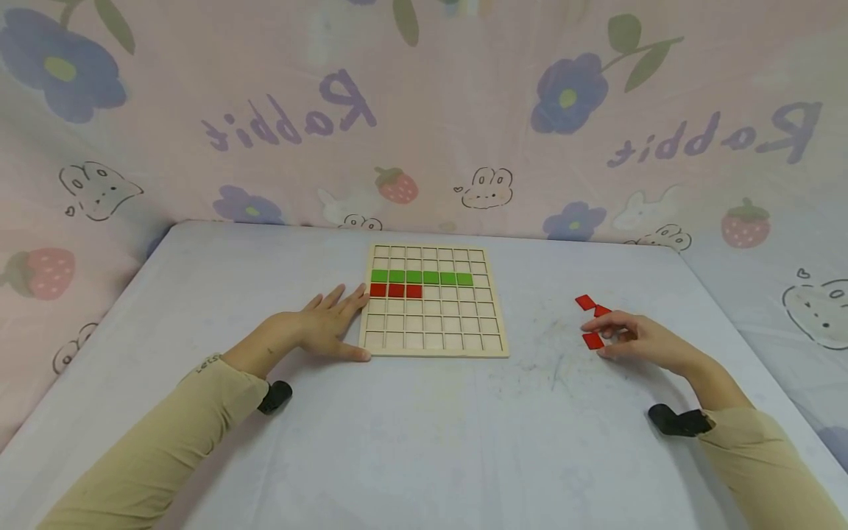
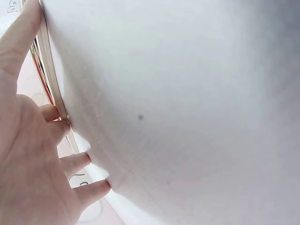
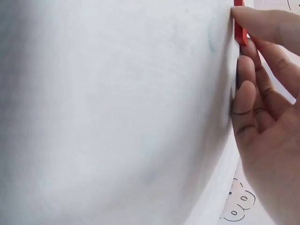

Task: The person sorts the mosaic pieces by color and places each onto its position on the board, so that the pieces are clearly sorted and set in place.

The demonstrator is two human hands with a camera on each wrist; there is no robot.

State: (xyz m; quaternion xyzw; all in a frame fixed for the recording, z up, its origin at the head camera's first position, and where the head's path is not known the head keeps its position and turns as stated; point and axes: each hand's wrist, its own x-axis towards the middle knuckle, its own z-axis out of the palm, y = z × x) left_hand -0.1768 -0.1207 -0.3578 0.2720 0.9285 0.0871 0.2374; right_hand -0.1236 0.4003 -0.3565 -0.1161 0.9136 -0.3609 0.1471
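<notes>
A square wooden grid board lies in the middle of the table. One of its rows holds several green tiles, and the row below has three red tiles at its left end. My left hand rests with spread fingers against the board's left edge, the thumb at the near corner. On the right, my right hand has thumb and index finger at opposite edges of a loose red tile, pinching it at the table. In the right wrist view, that red tile shows edge-on beside the thumb; the other fingers curl underneath.
Another loose red tile lies just beyond the right hand, and one more red tile is partly covered by its fingers. A white cloth covers the table. Behind it hangs a patterned curtain.
</notes>
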